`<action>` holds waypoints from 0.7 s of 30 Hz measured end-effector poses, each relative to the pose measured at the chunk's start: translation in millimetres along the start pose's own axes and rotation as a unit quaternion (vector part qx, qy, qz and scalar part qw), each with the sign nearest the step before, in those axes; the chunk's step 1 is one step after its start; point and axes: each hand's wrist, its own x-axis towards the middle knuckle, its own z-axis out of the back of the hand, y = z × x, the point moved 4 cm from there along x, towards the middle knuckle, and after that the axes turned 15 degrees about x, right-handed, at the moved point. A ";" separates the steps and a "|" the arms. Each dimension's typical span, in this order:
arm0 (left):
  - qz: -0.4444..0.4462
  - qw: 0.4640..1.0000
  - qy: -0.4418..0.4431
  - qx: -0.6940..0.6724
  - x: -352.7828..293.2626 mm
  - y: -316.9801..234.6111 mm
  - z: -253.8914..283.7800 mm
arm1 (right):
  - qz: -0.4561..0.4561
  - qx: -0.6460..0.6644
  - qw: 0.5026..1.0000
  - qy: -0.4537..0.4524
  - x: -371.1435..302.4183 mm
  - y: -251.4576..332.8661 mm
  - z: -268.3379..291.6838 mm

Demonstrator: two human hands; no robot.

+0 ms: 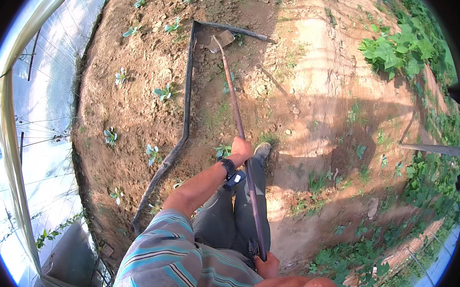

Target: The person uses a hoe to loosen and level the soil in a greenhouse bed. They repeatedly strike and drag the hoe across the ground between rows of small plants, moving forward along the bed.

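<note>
I hold a long-handled hoe, its wooden handle (234, 98) running from near my body out to the soil ahead. My left hand (241, 148), with a dark watch on the wrist, is closed around the middle of the handle. Close to my hip, my right hand (268, 265) is wrapped around the handle's near end. The hoe's blade (224, 39) rests at the soil, inside the bend of a dark hose (186, 104). A small leafy seedling (228, 83) grows right beside the handle.
Several seedlings (163, 92) stand in the loose soil to the left. Clear plastic sheeting (53, 101) walls the left side. Leafy vines (400, 49) grow along the right edge, where a pale pole (430, 148) juts in. My shoe (262, 151) is just right of the handle.
</note>
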 end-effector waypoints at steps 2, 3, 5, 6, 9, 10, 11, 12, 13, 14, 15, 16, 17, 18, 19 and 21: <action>-0.129 0.983 -0.014 0.131 36.3 -29.8 9.8 | 0.055 0.033 0.998 0.008 28.4 27.1 6.1; -0.133 0.981 -0.032 0.140 61.6 -45.5 16.9 | 0.062 0.043 0.997 0.010 49.4 44.3 6.4; -0.074 0.997 -0.033 -0.012 122.5 -70.0 27.1 | 0.092 0.057 0.994 0.014 87.6 81.9 4.5; -0.134 0.978 -0.088 0.137 155.8 -92.3 35.6 | 0.126 0.065 0.990 0.019 118.9 108.1 5.3; -0.151 0.926 -0.146 0.314 246.8 -132.3 42.5 | 0.145 0.099 0.983 0.045 183.7 156.1 2.6; -0.136 0.926 -0.141 0.322 263.5 -137.4 40.0 | 0.119 0.086 0.988 0.049 189.2 157.1 10.3; -0.139 0.929 -0.157 0.305 279.1 -152.3 46.2 | 0.136 0.099 0.984 0.054 208.2 167.0 10.9; -0.154 0.914 -0.157 0.341 279.4 -157.0 41.7 | 0.152 0.122 0.979 0.061 220.4 171.4 14.3; -0.170 0.897 -0.159 0.377 276.7 -165.4 40.9 | 0.114 0.115 0.984 0.077 225.9 166.2 19.8; -0.201 0.851 -0.143 0.463 263.4 -169.4 32.2 | 0.077 0.121 0.985 0.092 227.8 159.2 27.1; -0.249 0.759 -0.127 0.587 246.7 -173.6 22.6 | 0.027 0.134 0.985 0.106 228.7 151.4 34.1; -0.301 0.642 -0.153 0.688 224.7 -177.3 12.6 | -0.001 0.145 0.983 0.109 223.9 142.9 44.3; -0.298 0.695 -0.123 0.643 202.4 -171.7 5.5 | -0.019 0.146 0.982 0.120 216.9 134.5 54.2; -0.324 0.691 -0.078 0.641 182.4 -166.1 -5.6 | -0.058 0.151 0.978 0.130 206.3 123.8 65.6; -0.299 0.724 -0.067 0.618 162.1 -155.3 -16.5 | -0.102 0.159 0.972 0.139 195.0 112.6 75.6; -0.251 0.781 -0.058 0.569 131.5 -131.9 -37.1 | -0.033 0.085 0.988 0.123 172.2 100.4 93.7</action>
